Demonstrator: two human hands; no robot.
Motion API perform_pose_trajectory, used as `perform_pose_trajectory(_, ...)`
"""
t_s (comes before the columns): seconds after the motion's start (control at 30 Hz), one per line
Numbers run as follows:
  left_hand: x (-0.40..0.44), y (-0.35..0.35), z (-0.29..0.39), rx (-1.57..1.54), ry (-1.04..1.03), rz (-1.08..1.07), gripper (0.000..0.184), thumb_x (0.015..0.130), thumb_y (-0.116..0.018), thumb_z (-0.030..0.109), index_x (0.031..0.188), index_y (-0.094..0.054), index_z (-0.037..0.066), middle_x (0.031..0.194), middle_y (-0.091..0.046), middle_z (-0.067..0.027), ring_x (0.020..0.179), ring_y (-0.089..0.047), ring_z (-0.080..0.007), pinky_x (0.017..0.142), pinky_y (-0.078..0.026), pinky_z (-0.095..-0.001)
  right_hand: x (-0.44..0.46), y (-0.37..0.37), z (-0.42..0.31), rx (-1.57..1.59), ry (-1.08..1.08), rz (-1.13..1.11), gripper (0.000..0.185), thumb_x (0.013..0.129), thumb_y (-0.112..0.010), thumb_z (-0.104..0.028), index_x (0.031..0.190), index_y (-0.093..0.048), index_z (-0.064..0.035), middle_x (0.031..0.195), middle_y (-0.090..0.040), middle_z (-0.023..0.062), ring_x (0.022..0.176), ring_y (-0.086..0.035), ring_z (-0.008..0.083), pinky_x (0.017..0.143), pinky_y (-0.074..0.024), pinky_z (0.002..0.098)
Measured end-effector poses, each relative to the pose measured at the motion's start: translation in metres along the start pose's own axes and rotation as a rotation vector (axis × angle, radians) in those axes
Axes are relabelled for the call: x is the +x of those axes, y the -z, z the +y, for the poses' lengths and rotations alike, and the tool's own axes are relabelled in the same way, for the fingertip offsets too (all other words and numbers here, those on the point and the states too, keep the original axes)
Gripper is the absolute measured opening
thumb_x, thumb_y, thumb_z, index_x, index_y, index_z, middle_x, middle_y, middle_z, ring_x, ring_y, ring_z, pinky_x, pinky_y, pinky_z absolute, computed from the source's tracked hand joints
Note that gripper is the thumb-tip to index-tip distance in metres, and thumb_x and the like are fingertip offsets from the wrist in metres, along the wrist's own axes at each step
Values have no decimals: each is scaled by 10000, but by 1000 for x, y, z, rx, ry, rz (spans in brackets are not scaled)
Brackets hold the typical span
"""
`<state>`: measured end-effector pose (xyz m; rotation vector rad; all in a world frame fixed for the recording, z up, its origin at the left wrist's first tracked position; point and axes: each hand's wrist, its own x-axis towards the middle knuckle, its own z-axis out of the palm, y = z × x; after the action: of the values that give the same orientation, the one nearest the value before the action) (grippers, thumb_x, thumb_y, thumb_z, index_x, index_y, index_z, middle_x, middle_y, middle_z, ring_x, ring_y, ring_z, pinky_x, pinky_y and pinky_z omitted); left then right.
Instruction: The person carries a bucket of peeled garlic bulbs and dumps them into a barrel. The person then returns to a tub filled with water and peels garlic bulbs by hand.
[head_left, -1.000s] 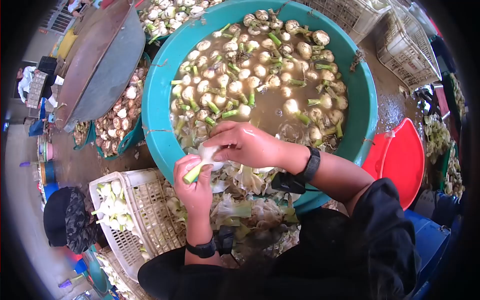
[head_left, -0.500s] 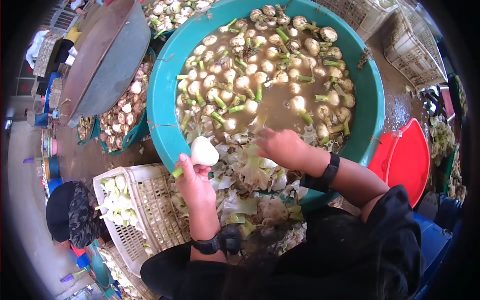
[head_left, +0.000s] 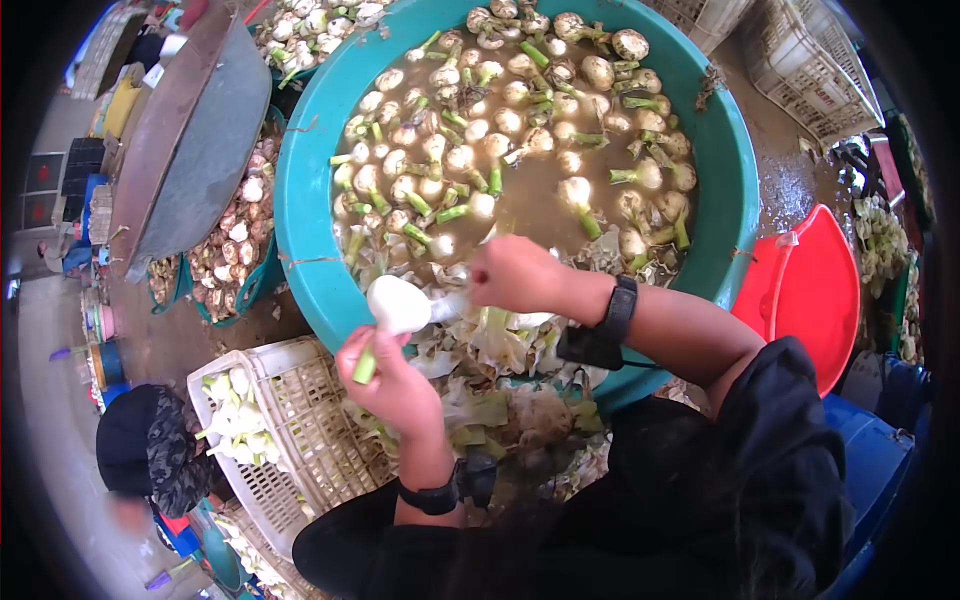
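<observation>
My left hand (head_left: pixel 398 388) grips a peeled white garlic bulb (head_left: pixel 399 304) by its base of cut green stem (head_left: pixel 365 365), held over the near left rim of a teal tub (head_left: pixel 312 240). My right hand (head_left: pixel 515 275) is closed just to the right of the bulb. Between that hand and the bulb stretches a pale, blurred strip of garlic skin (head_left: pixel 449 307). Muddy water in the tub carries many unpeeled garlic bulbs (head_left: pixel 508 121) with short green stems. Stripped skins (head_left: pixel 490 345) heap up below my hands.
A white crate (head_left: pixel 320 420) with peeled garlic stands at left, near a person in a black cap (head_left: pixel 135 435). A wheelbarrow (head_left: pixel 200 150) and bags of garlic (head_left: pixel 235 250) lie beyond. At right are a red basin (head_left: pixel 805 300), a blue container (head_left: pixel 870 460) and another crate (head_left: pixel 815 75).
My right hand has moved left toward the bulb and closed on the skin. My left hand has turned the bulb so its stem points down toward me. The view has shifted slightly.
</observation>
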<state>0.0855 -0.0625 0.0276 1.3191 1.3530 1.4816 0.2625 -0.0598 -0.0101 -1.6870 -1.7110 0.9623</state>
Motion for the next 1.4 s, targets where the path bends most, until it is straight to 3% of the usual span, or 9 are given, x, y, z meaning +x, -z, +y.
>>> perform_pose_trajectory(0.23,14,12,-6,-541,818,107,309,850,-556,345,972,-552,62,793,-583,-15,595,-529,-62,479,-449,-164,-15,-2,-41,429,153,-14,468,784,-605,-265,1171,-488,-30,910,-603,213,780,-616,316,703,-480,375)
perform_pose_trajectory(0.3,16,32,-4,-557,761,-6,295,854,-551,306,999,-532,50,808,-590,-23,585,-525,-27,455,-446,-143,-18,-4,-47,449,174,-151,426,767,-617,-286,1076,-536,-4,872,-604,223,810,-596,345,737,-457,411)
perform_pose_trajectory(0.43,54,245,-32,-770,410,442,309,863,-521,223,1042,-490,-27,769,-568,-63,588,-539,-106,459,-463,-175,-1,-21,56,-138,-484,913,533,762,-627,-367,1088,-501,36,1002,-568,207,940,-549,301,806,-435,383)
perform_pose_trajectory(0.57,40,196,32,-342,256,1044,293,869,-479,251,963,-482,-26,716,-538,-97,686,-539,-201,569,-493,-251,0,-11,143,550,-952,636,461,839,-547,-376,1030,-523,43,924,-580,142,803,-527,223,725,-425,343)
perform_pose_trajectory(0.8,21,5,7,-142,845,-371,784,822,-337,635,1296,-294,12,1207,-362,-200,827,-564,-264,629,-481,-335,-19,-5,32,460,-210,135,384,943,-329,-287,912,-552,23,792,-577,229,691,-549,315,690,-442,383)
perform_pose_trajectory(0.87,26,-25,-12,-313,1008,-611,756,799,-371,661,1236,-369,44,889,-559,-89,596,-542,-119,465,-413,-228,-26,-15,10,101,63,0,266,905,-383,-222,886,-536,-5,814,-594,192,799,-570,379,726,-453,424)
perform_pose_trajectory(1.1,19,-31,-27,-32,872,-429,339,821,-539,379,980,-569,81,685,-557,10,421,-422,-64,338,-267,-181,-26,-30,-1,-572,305,-63,168,837,-472,-150,817,-561,-8,617,-569,109,510,-570,251,476,-473,338)
perform_pose_trajectory(1.2,23,-21,-37,-359,999,-491,375,831,-482,362,1072,-545,82,843,-607,-16,507,-501,-96,374,-316,-186,-18,-22,2,1009,-471,-185,345,875,-457,-251,887,-571,75,691,-582,139,604,-607,170,490,-490,333)
perform_pose_trajectory(1.4,36,-13,-24,7,744,-876,440,820,-533,258,1186,-469,22,1095,-551,-61,923,-540,-147,703,-433,-263,-23,-29,9,464,48,54,253,879,-488,-213,966,-581,6,735,-602,126,652,-598,201,617,-463,379)
